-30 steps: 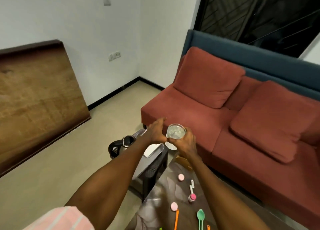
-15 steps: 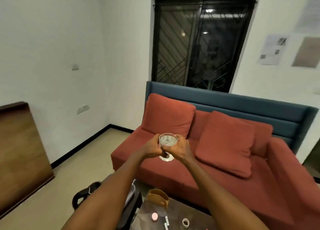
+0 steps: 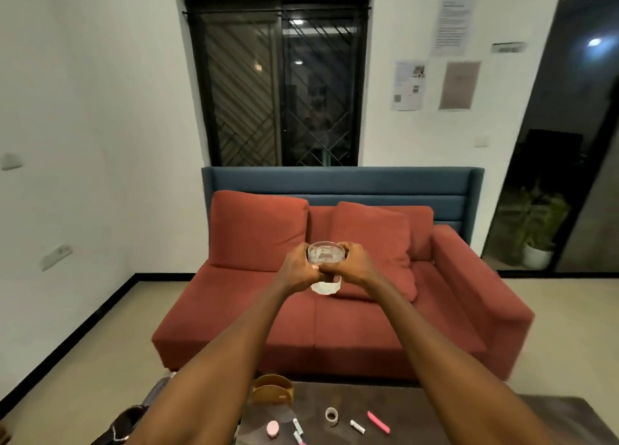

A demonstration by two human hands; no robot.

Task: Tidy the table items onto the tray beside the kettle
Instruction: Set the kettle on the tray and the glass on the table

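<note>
Glass [image 3: 326,255] is held out at arm's length, close to the centre of the view, in front of the red sofa [image 3: 335,327] and well above the table [image 3: 435,418]. At about 7 o'clock a dark rounded shape [image 3: 124,424], possibly the kettle, is partly cut off by the frame; the tray cannot be made out. Just right of it, near 6 o'clock, a small wooden holder [image 3: 272,389] is seen at the table's far left corner. The left hand [image 3: 298,270] is wrapped round the tumbler's left side, fingers curled against the wall. The right hand [image 3: 351,267] is closed round the opposite side, so the glass is gripped between both. A two-handed hold is probably used because the vessel is smooth and appears to hold something pale, which could spill; it is kept upright, rim level. Along the table's near edge, from 6 to 5 o'clock, a pink round lid [image 3: 273,428], a white tube [image 3: 297,426], a roll of tape [image 3: 331,415], a second small tube [image 3: 357,426] and a pink stick [image 3: 378,422] are left lying apart. These are judged not yet tidied. The carrying step seems to be in hand, with a swing down toward 7 o'clock likely required for setting the glass down.
</note>
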